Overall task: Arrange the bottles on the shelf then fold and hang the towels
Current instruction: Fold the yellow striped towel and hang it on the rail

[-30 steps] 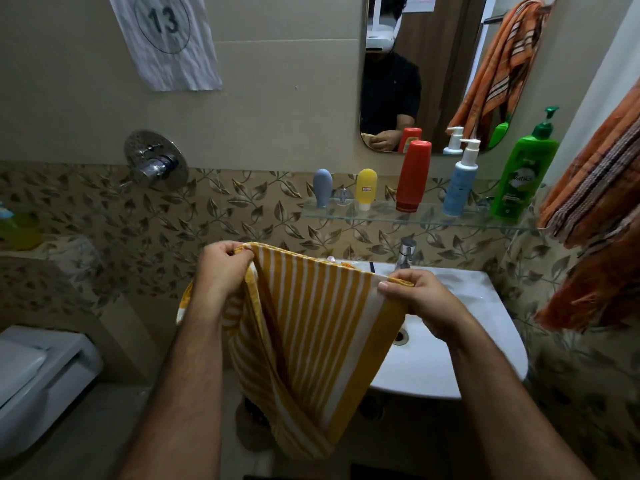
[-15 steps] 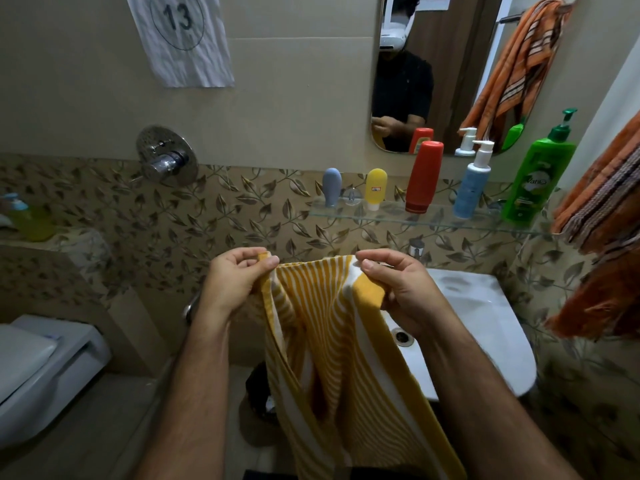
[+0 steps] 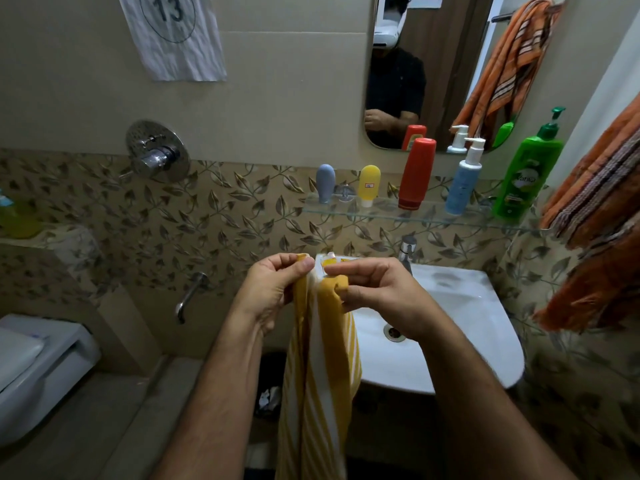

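Note:
A yellow and white striped towel (image 3: 320,368) hangs folded lengthwise in front of the sink. My left hand (image 3: 273,292) pinches its top left corner and my right hand (image 3: 372,292) pinches the top right corner, the two hands almost touching. On the glass shelf (image 3: 388,216) stand a grey-blue bottle (image 3: 325,183), a yellow bottle (image 3: 369,185), a red bottle (image 3: 416,173), a blue pump bottle (image 3: 464,183) and a green pump bottle (image 3: 528,171). Orange striped towels (image 3: 602,209) hang at the right.
A white sink (image 3: 446,327) with a chrome tap (image 3: 407,249) sits below the shelf. A mirror (image 3: 446,64) hangs above it. A shower valve (image 3: 157,155) and a spout (image 3: 190,296) are on the wall at left, a white toilet (image 3: 38,372) at lower left.
My hands have come together, bringing the towel's two top corners side by side; the spread towel now hangs as a narrow folded strip.

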Demonstrator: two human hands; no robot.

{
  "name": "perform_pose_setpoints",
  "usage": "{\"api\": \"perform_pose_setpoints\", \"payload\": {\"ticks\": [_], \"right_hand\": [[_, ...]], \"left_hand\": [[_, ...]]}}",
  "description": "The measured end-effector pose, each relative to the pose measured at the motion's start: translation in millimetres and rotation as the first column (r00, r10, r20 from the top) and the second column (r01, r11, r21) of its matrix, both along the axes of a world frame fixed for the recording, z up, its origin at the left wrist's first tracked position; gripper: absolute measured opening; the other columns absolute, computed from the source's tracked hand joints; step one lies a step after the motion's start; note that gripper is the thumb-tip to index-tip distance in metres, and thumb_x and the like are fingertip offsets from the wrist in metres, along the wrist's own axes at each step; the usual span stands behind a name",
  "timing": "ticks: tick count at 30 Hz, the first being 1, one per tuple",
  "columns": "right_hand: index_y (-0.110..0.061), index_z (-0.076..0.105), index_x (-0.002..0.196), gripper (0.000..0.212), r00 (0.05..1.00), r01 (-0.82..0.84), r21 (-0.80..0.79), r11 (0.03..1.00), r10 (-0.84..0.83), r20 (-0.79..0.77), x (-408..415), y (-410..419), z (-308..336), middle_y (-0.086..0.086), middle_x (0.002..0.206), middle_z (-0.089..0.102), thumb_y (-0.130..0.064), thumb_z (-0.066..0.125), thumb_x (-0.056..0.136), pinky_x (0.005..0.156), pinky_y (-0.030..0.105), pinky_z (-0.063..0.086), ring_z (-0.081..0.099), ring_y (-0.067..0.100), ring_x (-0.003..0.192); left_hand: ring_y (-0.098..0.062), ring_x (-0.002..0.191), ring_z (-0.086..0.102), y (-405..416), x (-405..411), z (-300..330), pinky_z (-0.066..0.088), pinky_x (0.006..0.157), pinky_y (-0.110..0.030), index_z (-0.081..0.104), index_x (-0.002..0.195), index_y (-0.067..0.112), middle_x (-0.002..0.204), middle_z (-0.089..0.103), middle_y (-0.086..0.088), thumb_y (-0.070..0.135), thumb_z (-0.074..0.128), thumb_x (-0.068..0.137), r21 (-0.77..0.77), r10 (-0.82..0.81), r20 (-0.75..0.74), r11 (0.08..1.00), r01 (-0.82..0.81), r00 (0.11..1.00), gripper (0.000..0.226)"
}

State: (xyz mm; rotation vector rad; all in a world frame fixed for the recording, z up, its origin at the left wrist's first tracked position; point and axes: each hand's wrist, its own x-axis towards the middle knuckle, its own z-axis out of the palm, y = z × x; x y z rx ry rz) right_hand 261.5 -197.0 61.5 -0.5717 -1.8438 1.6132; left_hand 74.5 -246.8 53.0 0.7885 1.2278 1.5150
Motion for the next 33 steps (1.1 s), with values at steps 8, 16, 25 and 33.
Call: {"api": "perform_pose_setpoints", "payload": {"ticks": [8, 16, 25, 33], "right_hand": [[-0.012, 0.066, 0.124, 0.052, 0.956, -0.039, 0.156, 0.987, -0.008, 0.293, 13, -4, 19, 0.006, 0.114, 0.073, 0.021, 0.054, 0.086, 0.083, 0.026, 0.058, 0.07, 0.011, 0.105], [-0.024, 0.076, 0.1, 0.025, 0.943, 0.002, 0.357, 0.934, -0.121, 0.311, 4, -6, 24, -0.009, 0.093, 0.076, -0.003, 0.067, 0.089, 0.076, 0.024, 0.059, 0.071, 0.005, 0.085], [-0.009, 0.065, 0.088, 0.021, 0.97, 0.045, 0.364, 0.93, -0.128, 0.208, -5, -2, 12, 0.014, 0.085, 0.063, -0.029, 0.059, 0.09, 0.071, 0.043, 0.049, 0.06, 0.028, 0.079], [-0.011, 0.071, 0.085, 0.012, 0.898, 0.391, 0.351, 0.851, -0.436, 0.054, -25, -6, -11, 0.008, 0.073, 0.067, -0.021, 0.069, 0.091, 0.06, 0.033, 0.05, 0.058, 0.014, 0.064]], "left_hand": [[-0.014, 0.06, 0.065, 2, -1, 1, 0.054, 0.063, -0.028, 0.066, 0.09, 0.011, 0.07, 0.071, -0.003, 0.027, 0.074, 0.067, -0.001, 0.005, -0.015, 1.0, -0.005, 1.0, 0.029], [-0.016, 0.065, 0.066, 0, 1, 3, 0.053, 0.073, -0.035, 0.067, 0.089, 0.012, 0.071, 0.07, -0.002, 0.024, 0.074, 0.074, 0.042, -0.001, -0.056, 0.999, 0.003, 0.998, 0.021], [-0.013, 0.067, 0.069, 1, 8, -5, 0.055, 0.059, -0.024, 0.068, 0.087, 0.01, 0.075, 0.073, -0.003, 0.022, 0.078, 0.065, 0.105, 0.057, -0.01, 0.993, -0.056, 0.998, 0.028], [-0.01, 0.056, 0.067, 2, 23, -6, 0.052, 0.048, -0.021, 0.064, 0.084, 0.009, 0.066, 0.071, -0.002, 0.007, 0.068, 0.08, 0.024, 0.002, 0.237, 1.0, -0.008, 0.972, 0.006]]}}
